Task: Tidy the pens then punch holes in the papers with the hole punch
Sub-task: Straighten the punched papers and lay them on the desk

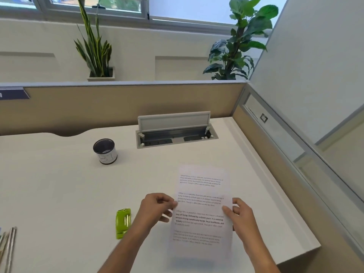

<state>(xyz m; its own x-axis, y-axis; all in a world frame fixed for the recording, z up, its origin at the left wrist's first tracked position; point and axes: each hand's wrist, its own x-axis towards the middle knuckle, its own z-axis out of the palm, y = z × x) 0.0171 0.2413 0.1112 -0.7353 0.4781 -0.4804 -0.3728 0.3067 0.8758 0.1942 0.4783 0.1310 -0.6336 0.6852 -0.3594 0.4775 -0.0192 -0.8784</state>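
Both hands hold up the papers [201, 205], white sheets with printed paragraphs, lifted a little above the white desk [59, 184]. My left hand [157, 206] pinches their left edge. My right hand [239, 212] grips the right edge, thumb on the front. A green hole punch [123, 223] lies on the desk just left of my left forearm. Several pens [8, 247] lie at the desk's lower left edge, partly cut off by the frame. An empty round pen cup [105, 151] stands upright at the desk's middle left.
An open cable box [175, 133] with a raised lid is set into the desk at the back. Beige partition walls [118, 107] close the desk at the back and right. Two potted plants [96, 48] stand behind the partition.
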